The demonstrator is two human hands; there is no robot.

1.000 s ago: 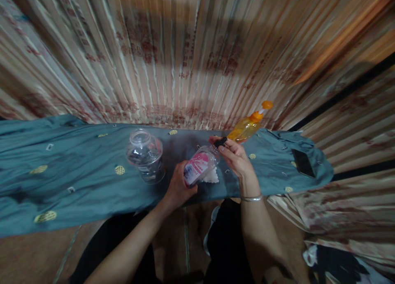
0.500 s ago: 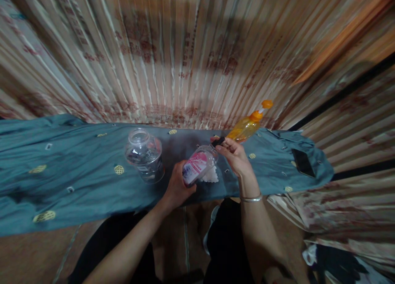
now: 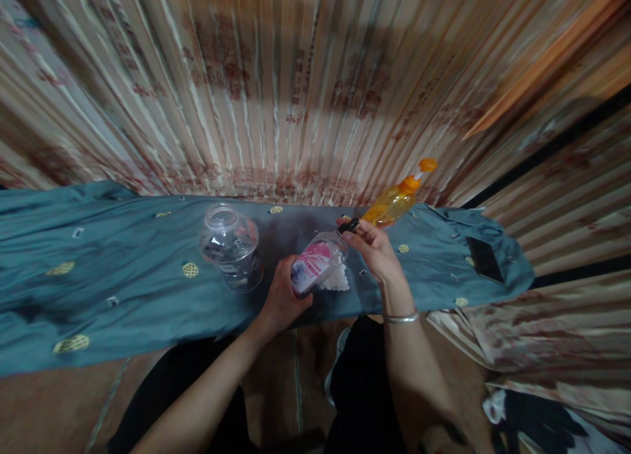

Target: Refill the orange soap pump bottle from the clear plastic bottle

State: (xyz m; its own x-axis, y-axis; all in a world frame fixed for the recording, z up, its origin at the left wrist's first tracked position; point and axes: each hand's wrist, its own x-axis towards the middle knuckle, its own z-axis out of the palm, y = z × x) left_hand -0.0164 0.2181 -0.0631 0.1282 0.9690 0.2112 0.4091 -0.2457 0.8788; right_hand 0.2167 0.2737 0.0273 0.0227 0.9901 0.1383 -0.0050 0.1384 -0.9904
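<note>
My left hand point(image 3: 284, 291) is wrapped round the lower part of a clear plastic bottle point(image 3: 315, 265) with a pink and white label. The bottle is tilted, its top leaning to the right. At that top end, my right hand point(image 3: 373, 247) pinches a black cap point(image 3: 348, 226) between thumb and fingers. Whether the cap is still joined to the neck I cannot tell. Beneath the bottle lies a white scallop-edged cloth or tissue point(image 3: 337, 281), partly hidden. A wide clear plastic jar point(image 3: 231, 247) stands to the left of my left hand.
Behind my right hand is a bottle of orange-yellow liquid with an orange top point(image 3: 393, 203). A dark phone point(image 3: 484, 259) lies near the right end of the teal cloth-covered table point(image 3: 148, 263). A pleated curtain point(image 3: 276, 99) hangs along the back.
</note>
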